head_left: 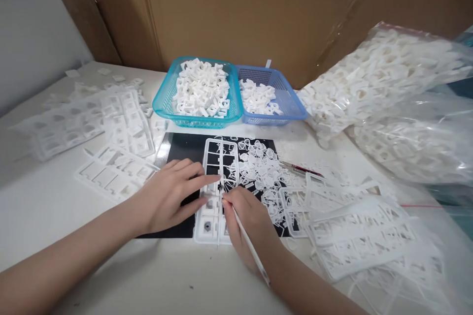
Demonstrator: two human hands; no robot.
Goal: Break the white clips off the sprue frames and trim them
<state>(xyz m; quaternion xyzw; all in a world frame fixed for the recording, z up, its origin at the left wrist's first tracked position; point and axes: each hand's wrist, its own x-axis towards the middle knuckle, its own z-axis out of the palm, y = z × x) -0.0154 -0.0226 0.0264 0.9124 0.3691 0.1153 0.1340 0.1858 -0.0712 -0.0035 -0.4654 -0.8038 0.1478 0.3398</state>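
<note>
White frame (221, 162) lies on the black mat (181, 152), seemingly part-finished: upper half bare, lower half holding pieces (201, 227). Left hand (166, 194), fingers spread, touches it; right hand (251, 221) pinches a thin white tool (250, 243).

A frame (210, 191) lies on the mat (181, 150), baskets (199, 121) behind, bags (384, 74) right

White surface (129, 280) beneath the hands (162, 197) | brown cardboard (240, 10) standing up beyond them | pale grey wall (33, 24) off to their left | soft light
</note>
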